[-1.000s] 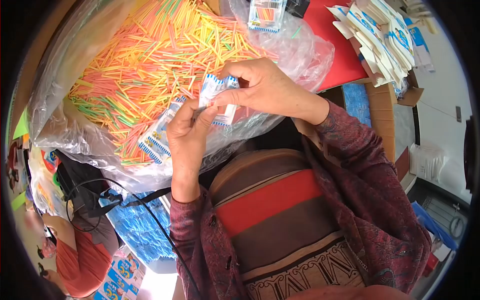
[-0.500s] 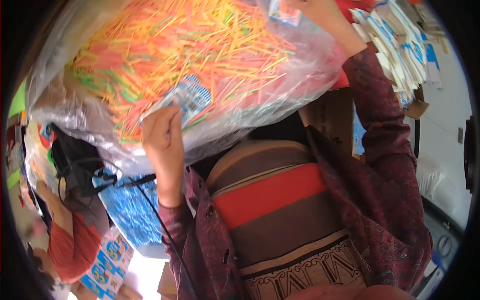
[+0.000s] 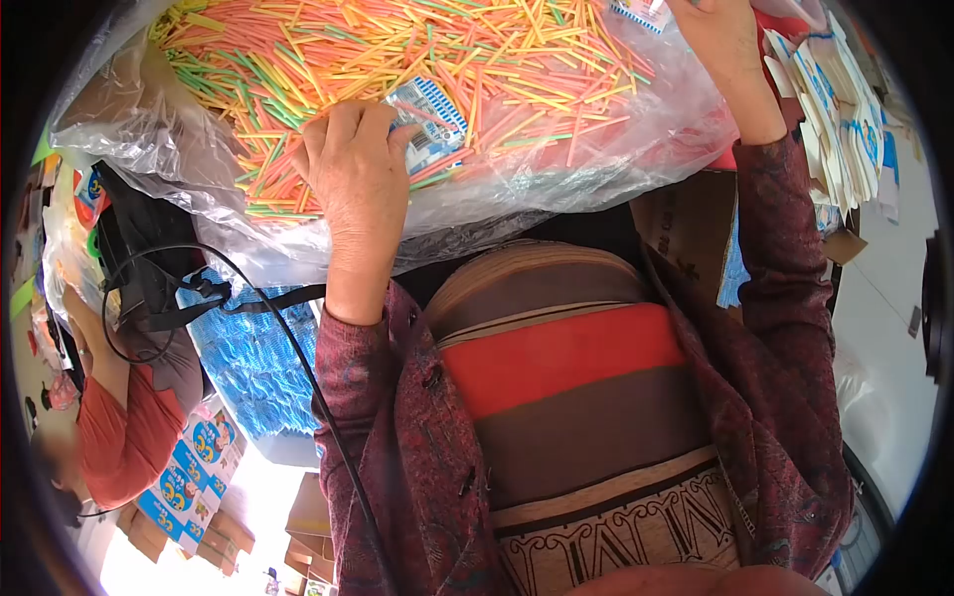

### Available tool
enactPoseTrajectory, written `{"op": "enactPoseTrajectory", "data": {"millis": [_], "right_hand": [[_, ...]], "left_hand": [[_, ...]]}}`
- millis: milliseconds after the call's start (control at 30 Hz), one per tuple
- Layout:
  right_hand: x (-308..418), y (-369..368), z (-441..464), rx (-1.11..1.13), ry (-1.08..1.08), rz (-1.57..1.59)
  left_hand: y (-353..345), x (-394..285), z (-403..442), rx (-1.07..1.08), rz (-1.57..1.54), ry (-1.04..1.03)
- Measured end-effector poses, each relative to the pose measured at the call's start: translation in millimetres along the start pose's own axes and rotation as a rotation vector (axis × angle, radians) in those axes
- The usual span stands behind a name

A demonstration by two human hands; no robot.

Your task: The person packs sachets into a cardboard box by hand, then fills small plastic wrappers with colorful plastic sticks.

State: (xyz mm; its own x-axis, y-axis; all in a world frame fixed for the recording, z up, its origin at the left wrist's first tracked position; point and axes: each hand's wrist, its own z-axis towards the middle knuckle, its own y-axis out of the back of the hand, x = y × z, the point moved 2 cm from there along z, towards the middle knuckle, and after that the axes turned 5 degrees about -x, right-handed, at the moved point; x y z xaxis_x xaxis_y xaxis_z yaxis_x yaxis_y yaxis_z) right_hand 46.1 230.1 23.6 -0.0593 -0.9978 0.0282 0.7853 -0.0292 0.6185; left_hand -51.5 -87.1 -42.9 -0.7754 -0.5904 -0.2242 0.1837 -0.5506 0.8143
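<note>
A large heap of thin pink, yellow, orange and green sticks [image 3: 537,70] lies in a clear plastic bag [image 3: 556,179] in front of me. My left hand [image 3: 358,169] is over the near left part of the heap, fingers curled down and fingertips hidden. Its thumb presses the left edge of a small blue-and-white printed packet [image 3: 427,124], which rests against the sticks. At the top right is my right hand [image 3: 725,40], its fingers mostly cut off by the frame edge. Just left of it a second similar packet [image 3: 644,14] shows, partly out of view.
Stacked white-and-blue flat packs [image 3: 830,109] stand at the right. Below left, a bin holds blue packaging [image 3: 253,358], with a black cable [image 3: 288,338] crossing in front. Another person in a red sleeve [image 3: 129,427] is at the left, near a blue printed carton [image 3: 184,477].
My left hand and the packet beside it have shifted up and right in view. My right hand has shifted right and further out at the top edge. The whole view has shifted somewhat.
</note>
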Motion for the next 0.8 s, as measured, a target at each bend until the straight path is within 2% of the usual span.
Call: {"op": "enactPoseTrajectory", "data": {"millis": [200,300,333,433,600,700,733,800], "right_hand": [[47,9,5,0.066,-0.044,0.257],[64,7,3,0.171,-0.167,0.546],[66,0,-1,0.171,-0.168,0.548],[67,-24,-17,-0.134,-0.077,1.035],[87,-25,-17,-0.140,0.090,0.922],[109,-5,-12,0.417,-0.139,0.730],[114,-1,-7,0.416,-0.142,0.731],[123,0,2,0.603,-0.265,0.707]], "left_hand": [[-8,1,0,-0.009,0.045,-0.010],[-5,-4,2,-0.034,0.021,0.034],[-5,-5,2,-0.032,0.023,0.033],[-7,-5,1,-0.063,0.059,0.024],[-13,-2,3,-0.068,0.139,0.030],[-12,2,4,-0.073,0.092,0.033],[-11,1,4,-0.071,0.092,0.031],[-6,-3,11,-0.108,0.042,0.030]]}}
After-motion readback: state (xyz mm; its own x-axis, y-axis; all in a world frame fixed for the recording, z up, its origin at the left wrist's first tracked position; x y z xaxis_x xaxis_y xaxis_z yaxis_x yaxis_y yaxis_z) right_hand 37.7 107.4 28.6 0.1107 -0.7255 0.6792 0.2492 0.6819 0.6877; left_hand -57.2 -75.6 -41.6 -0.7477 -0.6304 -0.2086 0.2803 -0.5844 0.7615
